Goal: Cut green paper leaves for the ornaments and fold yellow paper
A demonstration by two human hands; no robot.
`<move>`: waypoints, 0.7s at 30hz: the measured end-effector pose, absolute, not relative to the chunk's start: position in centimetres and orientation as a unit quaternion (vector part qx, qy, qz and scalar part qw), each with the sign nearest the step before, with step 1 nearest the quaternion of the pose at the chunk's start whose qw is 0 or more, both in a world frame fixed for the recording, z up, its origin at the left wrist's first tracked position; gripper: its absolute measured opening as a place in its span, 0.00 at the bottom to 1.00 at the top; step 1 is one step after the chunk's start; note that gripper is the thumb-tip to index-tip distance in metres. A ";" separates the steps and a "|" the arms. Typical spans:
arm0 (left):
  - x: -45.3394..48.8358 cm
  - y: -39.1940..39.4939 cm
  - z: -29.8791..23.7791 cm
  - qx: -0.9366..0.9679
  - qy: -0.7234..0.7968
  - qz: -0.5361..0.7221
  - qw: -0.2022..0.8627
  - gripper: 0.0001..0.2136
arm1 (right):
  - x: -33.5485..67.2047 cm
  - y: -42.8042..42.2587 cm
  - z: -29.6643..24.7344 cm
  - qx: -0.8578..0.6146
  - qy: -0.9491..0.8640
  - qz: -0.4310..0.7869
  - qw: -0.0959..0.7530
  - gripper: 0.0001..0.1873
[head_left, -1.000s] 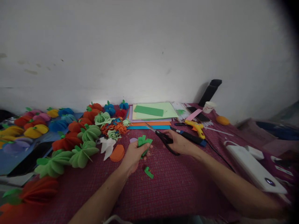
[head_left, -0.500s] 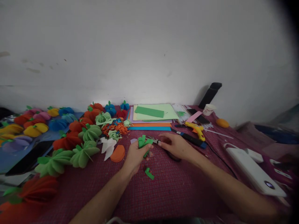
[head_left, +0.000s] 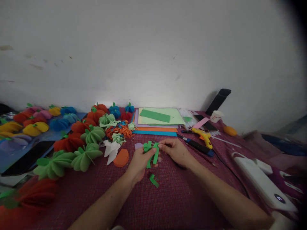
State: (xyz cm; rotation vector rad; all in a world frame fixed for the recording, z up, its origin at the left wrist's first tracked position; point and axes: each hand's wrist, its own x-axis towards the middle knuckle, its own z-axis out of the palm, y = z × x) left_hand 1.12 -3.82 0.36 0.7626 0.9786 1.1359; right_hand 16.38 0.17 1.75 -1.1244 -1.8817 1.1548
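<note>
My left hand (head_left: 139,162) is closed on a small bunch of green paper strips (head_left: 147,147) above the red woven cloth (head_left: 177,198). Just to its right, my right hand (head_left: 174,151) pinches one green strip (head_left: 156,154) of that bunch between thumb and fingertips. The two hands nearly touch. A loose green scrap (head_left: 153,180) lies on the cloth just below them. I cannot make out the scissors; a dark shape shows under my right hand.
Paper pumpkins (head_left: 83,156) in several colours crowd the left. Orange paper discs (head_left: 121,157) and a white cut-out (head_left: 111,150) lie near my left hand. Behind are coloured sheets (head_left: 159,117), a yellow glue gun (head_left: 203,134), a box cutter (head_left: 198,146), a cup (head_left: 216,115). A white power bank (head_left: 263,185) sits right.
My right hand held black scissors a second ago, set them down on the cloth, and has moved left to pinch a green strip in my left hand's bunch.
</note>
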 end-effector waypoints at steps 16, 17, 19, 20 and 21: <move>1.5 -3.2 -1.3 0.315 0.464 0.527 0.638 0.14 | 17.1 0.3 1.2 -0.396 -0.599 0.600 0.352 0.14; 1.5 -3.3 -1.3 0.319 0.464 0.524 0.639 0.13 | 16.9 0.3 0.9 -0.399 -0.596 0.595 0.362 0.14; 1.6 -3.4 -1.2 0.325 0.460 0.523 0.639 0.13 | 16.6 0.4 0.5 -0.407 -0.589 0.587 0.377 0.16; 1.6 -3.5 -1.2 0.328 0.458 0.522 0.640 0.13 | 16.5 0.4 0.5 -0.410 -0.586 0.587 0.380 0.17; 1.6 -3.5 -1.2 0.330 0.457 0.520 0.642 0.13 | 16.4 0.4 0.4 -0.412 -0.584 0.588 0.380 0.18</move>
